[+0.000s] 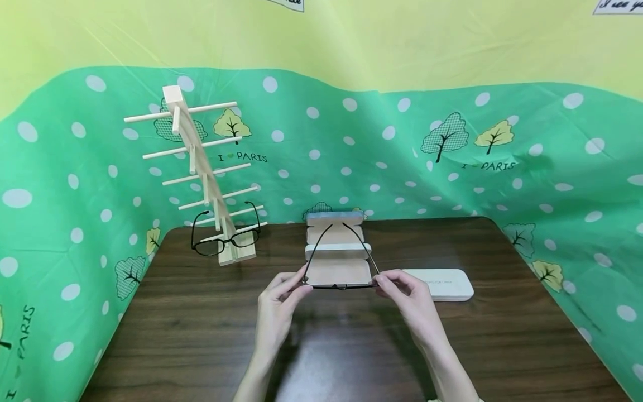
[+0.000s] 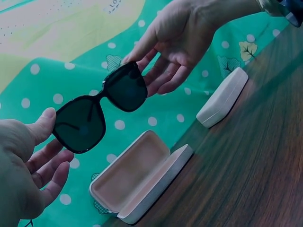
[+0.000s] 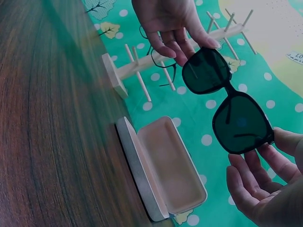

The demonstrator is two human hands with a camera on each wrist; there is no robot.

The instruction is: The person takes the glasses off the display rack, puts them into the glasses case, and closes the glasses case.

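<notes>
Black-framed sunglasses (image 2: 80, 124) with dark lenses hang in the air between my two hands, temples unfolded and pointing away from me. My left hand (image 1: 278, 304) pinches the left end of the frame between thumb and fingers. At the opposite end, my right hand (image 1: 409, 298) pinches the other corner the same way. Beyond the sunglasses, an open white glasses case (image 1: 337, 251) with a pale pink lining stands on the table; in the head view the sunglasses overlap part of it. Behind my right hand lies a closed white glasses case (image 1: 447, 283), partly hidden by that hand.
A wooden rack (image 1: 201, 167) with several pegs stands at the back left of the table. Black-framed clear glasses (image 1: 226, 245) hang low on it. The dark wooden table (image 1: 201, 335) ends at a green dotted cloth (image 1: 311, 151) behind and at the sides.
</notes>
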